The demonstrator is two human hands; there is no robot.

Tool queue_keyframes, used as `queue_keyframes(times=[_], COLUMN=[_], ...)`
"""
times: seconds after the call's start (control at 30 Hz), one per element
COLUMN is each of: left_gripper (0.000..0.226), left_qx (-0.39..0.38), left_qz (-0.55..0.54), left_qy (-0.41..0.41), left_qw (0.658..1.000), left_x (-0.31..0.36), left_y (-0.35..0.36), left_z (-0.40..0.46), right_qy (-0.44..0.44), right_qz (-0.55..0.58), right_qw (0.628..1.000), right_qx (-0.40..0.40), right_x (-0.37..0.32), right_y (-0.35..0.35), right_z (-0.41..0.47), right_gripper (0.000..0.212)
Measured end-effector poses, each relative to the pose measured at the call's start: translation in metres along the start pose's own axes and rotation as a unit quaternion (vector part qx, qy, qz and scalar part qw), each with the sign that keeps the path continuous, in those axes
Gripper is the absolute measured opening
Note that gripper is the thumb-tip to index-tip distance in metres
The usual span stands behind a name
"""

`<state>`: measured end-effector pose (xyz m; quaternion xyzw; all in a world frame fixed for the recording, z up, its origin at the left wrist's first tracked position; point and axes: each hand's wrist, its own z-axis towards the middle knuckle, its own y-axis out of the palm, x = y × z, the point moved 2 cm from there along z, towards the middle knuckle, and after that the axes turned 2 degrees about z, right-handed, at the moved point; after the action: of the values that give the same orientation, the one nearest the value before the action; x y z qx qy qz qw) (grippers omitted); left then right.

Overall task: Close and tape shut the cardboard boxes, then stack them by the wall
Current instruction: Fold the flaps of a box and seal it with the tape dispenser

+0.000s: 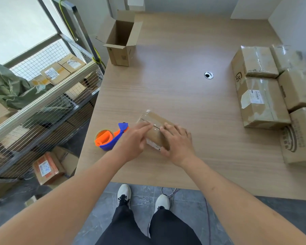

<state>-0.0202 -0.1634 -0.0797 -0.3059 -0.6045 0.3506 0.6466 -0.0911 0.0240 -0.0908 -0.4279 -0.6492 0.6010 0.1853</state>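
both hands on the small cardboard box (pixel 155 129), which sits near the front edge of the wooden table (pixel 184 96). left hand (pixel 133 138) lies flat on its taped top, fingers straight. right hand (pixel 177 142) lies across the box, fingers extended, thumb down the near side. tape dispenser (pixel 109 137) lies just left of the box. open box (pixel 121 41) at far left corner, taped boxes (pixel 261 96) stacked along the right

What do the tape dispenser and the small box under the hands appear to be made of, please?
Tape dispenser: apparently moulded plastic, judging by its saturated orange and blue and smooth, slightly glossy surfaces. Small box: brown matte cardboard, with a glossy strip on top that looks like clear tape.
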Motion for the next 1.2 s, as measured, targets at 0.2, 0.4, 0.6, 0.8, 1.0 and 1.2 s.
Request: queue_keyframes(times=[0.2, 0.4, 0.6, 0.8, 1.0, 1.2], left_gripper=[0.036, 0.049, 0.045, 0.033, 0.043, 0.039], left_qx=[-0.034, -0.041, -0.007, 0.008, 0.054, 0.074], left_qz=[0.024, -0.003, -0.037, 0.101, 0.154, 0.104], left_qy=[-0.035, -0.031, -0.035, 0.068, 0.079, 0.05], left_qw=[0.998, 0.999, 0.999, 0.993, 0.984, 0.991], left_x=[-0.032, -0.036, -0.039, -0.015, 0.006, 0.001], left_y=[0.001, 0.008, 0.014, 0.022, 0.045, 0.055], left_z=[0.004, -0.017, -0.017, -0.003, -0.001, -0.004], right_qy=[-0.071, -0.105, -0.135, -0.147, -0.223, -0.231], right_qz=[-0.022, 0.065, 0.102, 0.164, 0.125, 0.108], right_qw=[0.997, 0.992, 0.985, 0.972, 0.965, 0.958], right_qx=[0.011, 0.018, -0.033, -0.083, -0.05, 0.132], right_x=[0.009, 0.016, 0.015, 0.027, 0.058, 0.07], right_y=[-0.011, -0.009, -0.017, -0.029, -0.006, 0.022], right_z=[0.012, 0.03, 0.065, 0.066, 0.037, 0.013], right_gripper=[0.073, 0.055, 0.08, 0.068, 0.075, 0.054])
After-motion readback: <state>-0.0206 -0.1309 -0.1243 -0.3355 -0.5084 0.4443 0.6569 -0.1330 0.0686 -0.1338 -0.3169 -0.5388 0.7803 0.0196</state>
